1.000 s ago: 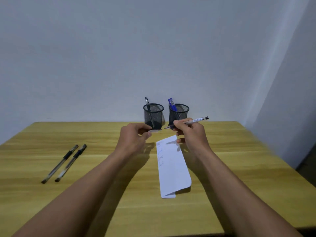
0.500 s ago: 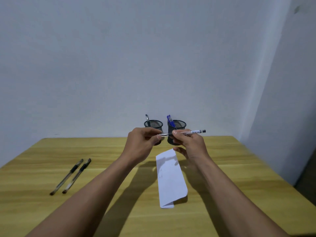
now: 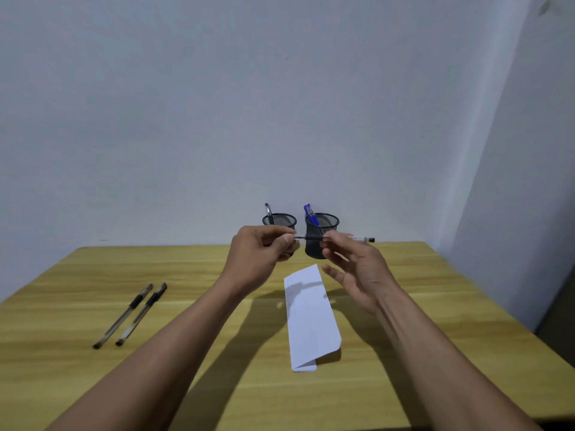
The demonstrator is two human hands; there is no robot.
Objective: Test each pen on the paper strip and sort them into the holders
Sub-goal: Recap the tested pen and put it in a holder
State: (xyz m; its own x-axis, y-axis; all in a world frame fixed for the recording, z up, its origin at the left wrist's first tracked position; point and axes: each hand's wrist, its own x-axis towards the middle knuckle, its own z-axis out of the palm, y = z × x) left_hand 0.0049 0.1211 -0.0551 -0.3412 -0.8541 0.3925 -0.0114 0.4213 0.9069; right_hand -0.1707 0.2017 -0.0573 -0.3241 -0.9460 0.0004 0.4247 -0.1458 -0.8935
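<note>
I hold a clear pen with a black grip (image 3: pixel 314 237) level in the air, in front of the two black mesh holders. My left hand (image 3: pixel 261 248) pinches its left end. My right hand (image 3: pixel 354 265) touches its barrel with the fingertips, and its lower fingers are spread. The left holder (image 3: pixel 281 220) has one black pen (image 3: pixel 268 210) in it. Two blue pens (image 3: pixel 309 213) stand in the right holder (image 3: pixel 326 222). The white paper strip (image 3: pixel 311 318) lies on the table below my hands, its near end folded under.
Two more black-grip pens (image 3: pixel 132 315) lie side by side on the left of the wooden table (image 3: pixel 435 306). The holders stand at the table's far edge against a pale wall. The table's right edge is close to a side wall.
My left hand, apart from the pen's tip a second ago, has closed onto the pen's left end. Both hands rose. My right hand's lower fingers have spread.
</note>
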